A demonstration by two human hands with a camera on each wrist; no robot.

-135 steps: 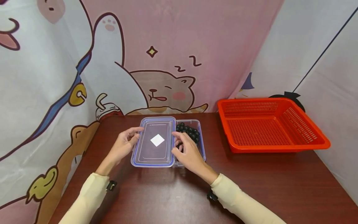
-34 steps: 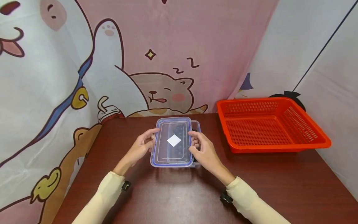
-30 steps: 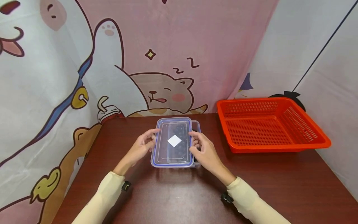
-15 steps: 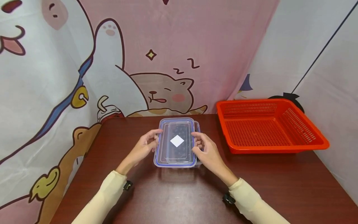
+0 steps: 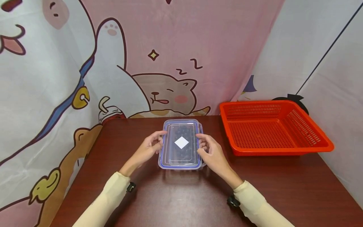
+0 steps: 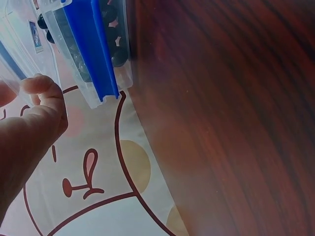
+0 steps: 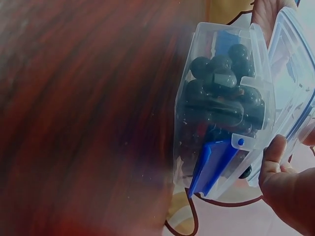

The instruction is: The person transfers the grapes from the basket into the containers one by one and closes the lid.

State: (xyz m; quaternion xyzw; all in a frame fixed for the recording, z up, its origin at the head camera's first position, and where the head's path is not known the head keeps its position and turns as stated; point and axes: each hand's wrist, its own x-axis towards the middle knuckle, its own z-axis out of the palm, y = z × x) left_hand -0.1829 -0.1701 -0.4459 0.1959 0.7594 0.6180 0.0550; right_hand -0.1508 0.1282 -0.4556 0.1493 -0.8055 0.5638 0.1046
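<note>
A clear plastic lid [image 5: 181, 157] with a blue seal and a white diamond spans both hands. My left hand [image 5: 146, 149] pinches its left edge, and my right hand [image 5: 214, 156] pinches the right edge. Below it stands a clear food container [image 7: 183, 147], holding several shiny black balls [image 7: 221, 81]. In the right wrist view a gap shows between the lid [image 7: 290, 69] and the container's rim. From the head, the lid covers most of the container, whose right edge peeks out. Blue latches [image 6: 91, 44] hang down on the container's sides.
To the right, a red perforated plastic basket [image 5: 261, 149] stands on the dark brown wooden table [image 5: 175, 201]. A cartoon-printed cloth [image 5: 221, 47] hangs behind the table and along its left side.
Both hands have carried the lid rightward from beside the container to over it. The black balls, plainly visible at first, now show only through the lid in the head view.
</note>
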